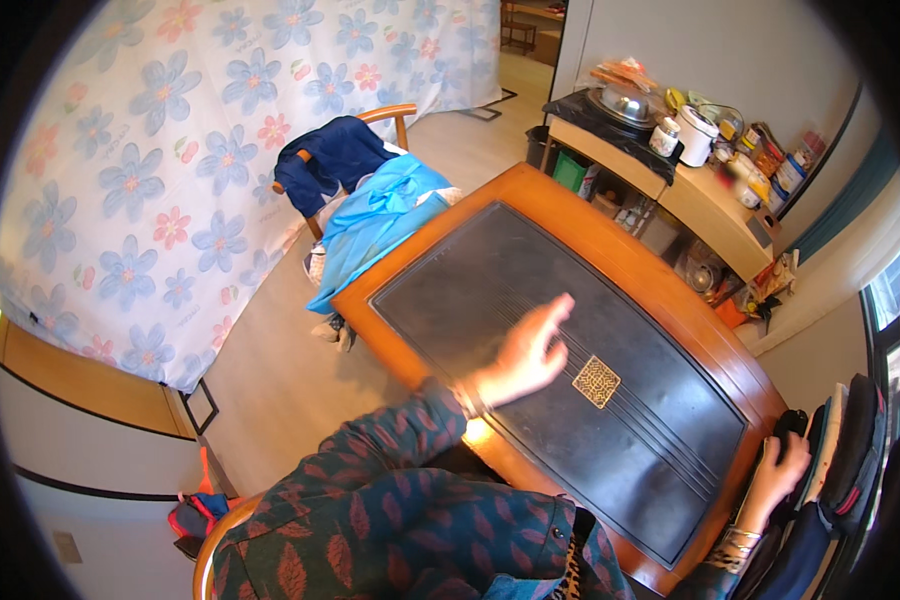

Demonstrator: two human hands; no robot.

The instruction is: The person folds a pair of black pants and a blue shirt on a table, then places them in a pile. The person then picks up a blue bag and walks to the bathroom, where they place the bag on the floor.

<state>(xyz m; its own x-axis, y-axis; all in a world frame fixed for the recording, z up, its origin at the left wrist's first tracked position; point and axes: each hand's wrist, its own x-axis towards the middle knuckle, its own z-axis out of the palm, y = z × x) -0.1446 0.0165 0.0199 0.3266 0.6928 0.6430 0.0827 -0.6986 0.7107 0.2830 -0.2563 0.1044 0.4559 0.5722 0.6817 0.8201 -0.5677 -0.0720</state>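
My left hand (530, 352) hovers over the table (490, 260), its fingers stretched out and nothing in them. The table has an orange-brown wooden frame, a dark inset top and a gold square ornament (597, 381) just right of that hand. Beyond the table's right end, my right hand (778, 472) has its fingers curled at a black soft item (792, 424), whose kind I cannot make out. Around it stands a tight row of dark and beige soft pieces (854, 440), perhaps folded cloth or caps, partly cut off by the picture's rim.
A wooden chair (388, 113) heaped with navy and bright-blue cloth (385, 215) stands at the table's far left. Behind is a sideboard (610, 155) with a white cooker (695, 135), a steel lid (625, 103) and jars. A flowered curtain (170, 150) hangs left; a red-blue bag (195, 515) lies lower left.
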